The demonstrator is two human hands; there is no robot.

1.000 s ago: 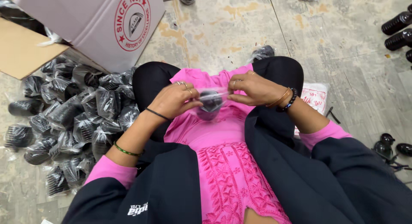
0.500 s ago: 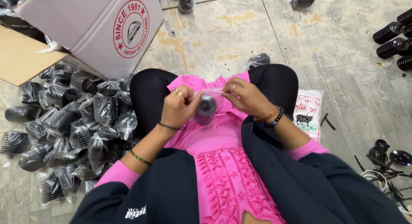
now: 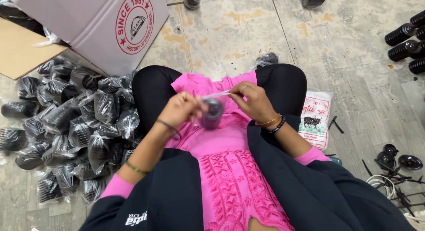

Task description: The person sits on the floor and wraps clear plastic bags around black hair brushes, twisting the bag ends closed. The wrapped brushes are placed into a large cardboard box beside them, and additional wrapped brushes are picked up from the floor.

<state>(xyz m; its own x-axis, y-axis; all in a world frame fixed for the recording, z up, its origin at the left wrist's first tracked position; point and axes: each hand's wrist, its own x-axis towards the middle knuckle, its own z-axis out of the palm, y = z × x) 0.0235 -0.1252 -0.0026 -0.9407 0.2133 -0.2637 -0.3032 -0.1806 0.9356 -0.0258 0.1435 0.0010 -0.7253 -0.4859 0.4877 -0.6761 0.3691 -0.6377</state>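
Observation:
I sit on the floor in a pink top and black jacket. Between my hands, over my lap, hangs a small clear plastic bag (image 3: 213, 110) with a dark ribbed part inside it. My left hand (image 3: 180, 109) grips the bag's left side. My right hand (image 3: 250, 101) pinches the bag's top edge and stretches it sideways. Both wrists wear bangles.
A heap of bagged dark parts (image 3: 75, 125) lies on the floor at my left. Behind it stands an open cardboard box (image 3: 88, 23) with a red round print. Unbagged black parts (image 3: 405, 40) lie at the far right, a printed white packet (image 3: 315, 120) by my right knee, and small black pieces with a white cable (image 3: 394, 169) at lower right.
The bag has stayed between my hands over my lap. My left hand has closed in on the bag and my right hand has pulled the top edge taut. The view has shifted slightly.

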